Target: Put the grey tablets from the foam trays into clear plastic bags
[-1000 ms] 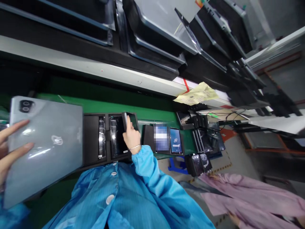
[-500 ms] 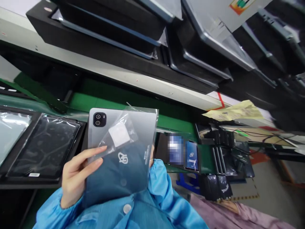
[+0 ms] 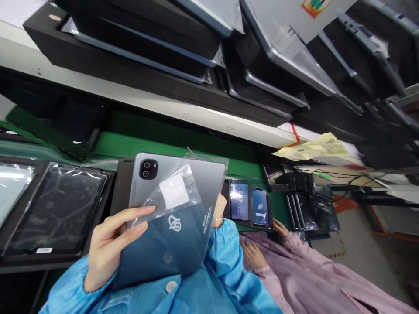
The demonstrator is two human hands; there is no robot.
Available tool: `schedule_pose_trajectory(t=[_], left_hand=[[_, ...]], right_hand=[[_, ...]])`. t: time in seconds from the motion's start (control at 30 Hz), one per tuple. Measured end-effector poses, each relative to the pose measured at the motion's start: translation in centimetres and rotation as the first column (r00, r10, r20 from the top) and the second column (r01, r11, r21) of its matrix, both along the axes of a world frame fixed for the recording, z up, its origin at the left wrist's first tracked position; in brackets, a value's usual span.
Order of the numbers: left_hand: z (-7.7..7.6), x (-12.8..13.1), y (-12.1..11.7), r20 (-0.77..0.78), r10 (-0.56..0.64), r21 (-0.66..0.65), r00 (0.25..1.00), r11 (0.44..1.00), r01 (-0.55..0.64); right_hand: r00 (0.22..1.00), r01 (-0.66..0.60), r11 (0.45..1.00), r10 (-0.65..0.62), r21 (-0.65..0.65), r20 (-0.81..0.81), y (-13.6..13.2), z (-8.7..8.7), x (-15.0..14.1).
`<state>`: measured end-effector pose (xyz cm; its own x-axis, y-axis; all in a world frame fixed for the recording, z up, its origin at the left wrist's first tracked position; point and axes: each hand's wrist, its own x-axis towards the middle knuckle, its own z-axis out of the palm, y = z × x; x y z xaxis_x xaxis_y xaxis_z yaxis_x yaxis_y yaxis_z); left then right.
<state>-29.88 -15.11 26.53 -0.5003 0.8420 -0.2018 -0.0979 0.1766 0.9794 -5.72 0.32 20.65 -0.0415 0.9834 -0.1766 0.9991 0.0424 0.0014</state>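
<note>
Our left hand (image 3: 108, 244) clasps a logo-marked tablet (image 3: 193, 233) and bag (image 3: 192, 187) containing a white square (image 3: 173, 192); how our right hand (image 3: 220, 205) grips, we cannot tell.

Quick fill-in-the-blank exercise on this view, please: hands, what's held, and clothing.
1. The hand with fingers across the grey tablet's back is the person's ____ one.
2. The right hand shows only partly, because it is ____ the tablet.
3. The square item in clear plastic against the tablet's back is coloured ____.
4. The person's own sleeves are ____.

Missing words: left; behind; white; blue.
</note>
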Motion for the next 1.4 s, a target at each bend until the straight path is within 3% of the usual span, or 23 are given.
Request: schedule_pose_trajectory(t=[0.13,0.3,0.5,0.77,0.9,1.0,1.13,1.17,1.23,1.3,1.4], left_hand=[[0.1,0.0,0.6,0.071,-0.003,-0.025,0.997,1.000,0.005],[0.3,0.8,0.5,0.074,0.018,-0.030,0.997,0.999,-0.015],[0.1,1.8,0.1,0.096,-0.010,-0.009,0.995,1.000,0.011],[0.2,3.5,0.2,0.093,-0.020,-0.019,0.995,1.000,0.021],[1.2,4.6,0.6,0.164,-0.023,-0.030,0.986,0.999,0.028],[1.3,5.2,0.9,0.179,0.006,-0.048,0.984,0.999,0.003],[0.7,5.7,1.0,0.192,0.039,-0.088,0.981,0.996,-0.022],[0.5,5.8,1.1,0.198,0.042,-0.096,0.979,0.995,-0.023],[0.2,6.1,1.2,0.201,0.039,-0.108,0.979,0.994,-0.018],[-0.1,6.5,1.5,0.200,0.032,-0.110,0.979,0.994,-0.010],[-0.5,7.3,2.0,0.213,0.018,-0.104,0.977,0.995,0.004]], right_hand=[[0.997,0.053,0.999,-0.053,-0.002,-0.055,1.9,0.2,0.7],[0.987,0.078,0.997,-0.075,0.015,-0.140,2.7,-1.3,1.9],[0.949,0.151,0.987,-0.128,0.059,-0.289,3.6,-2.5,5.9],[0.831,0.200,0.980,-0.171,-0.002,-0.530,3.8,-3.7,9.0],[0.746,0.280,0.959,-0.196,0.033,-0.636,3.1,-2.6,10.1],[0.665,0.380,0.922,-0.213,0.078,-0.716,2.3,-0.2,12.2],[0.519,0.520,0.848,-0.221,0.100,-0.826,-0.3,4.8,16.2],[0.453,0.568,0.818,-0.219,0.090,-0.864,-1.2,6.1,17.2],[0.236,0.681,0.732,-0.208,0.009,-0.949,-3.2,8.2,19.0],[0.071,0.725,0.683,-0.211,-0.095,-0.975,-5.2,9.2,20.1],[-0.040,0.704,0.667,-0.306,-0.244,-0.951,-7.6,8.4,20.2]])
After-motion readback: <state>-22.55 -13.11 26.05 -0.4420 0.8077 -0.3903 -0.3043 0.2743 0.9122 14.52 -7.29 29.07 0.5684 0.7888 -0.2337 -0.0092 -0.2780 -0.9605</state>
